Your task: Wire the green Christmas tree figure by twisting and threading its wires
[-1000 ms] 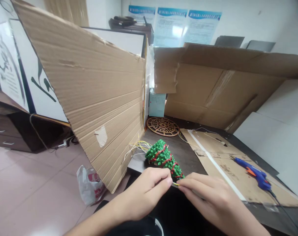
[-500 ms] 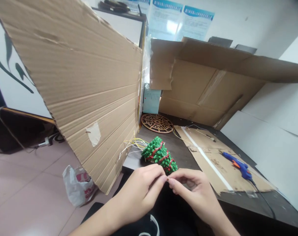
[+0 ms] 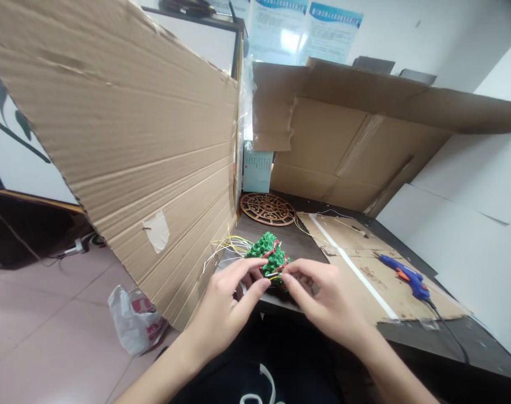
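A small green Christmas tree ornament wound with a red garland lies on its side at the dark table's near edge. My right hand is closed in a pinch on thin yellow and white wires in front of the tree. My left hand is just left of these wires, its thumb and forefinger apart and curved around empty space. My hands partly cover the tree's lower right end. A bundle of loose yellow and white wires spreads out to the left of the tree.
A blue glue gun with a cord rests on a flat cardboard sheet at right. Behind the tree lies a round openwork disc. A tall cardboard panel stands at left, with a plastic bag on the floor below.
My hands have moved up toward the tree and apart. The left fingers have opened from their pinch, and the wires now show at the right fingertips. The view has shifted slightly.
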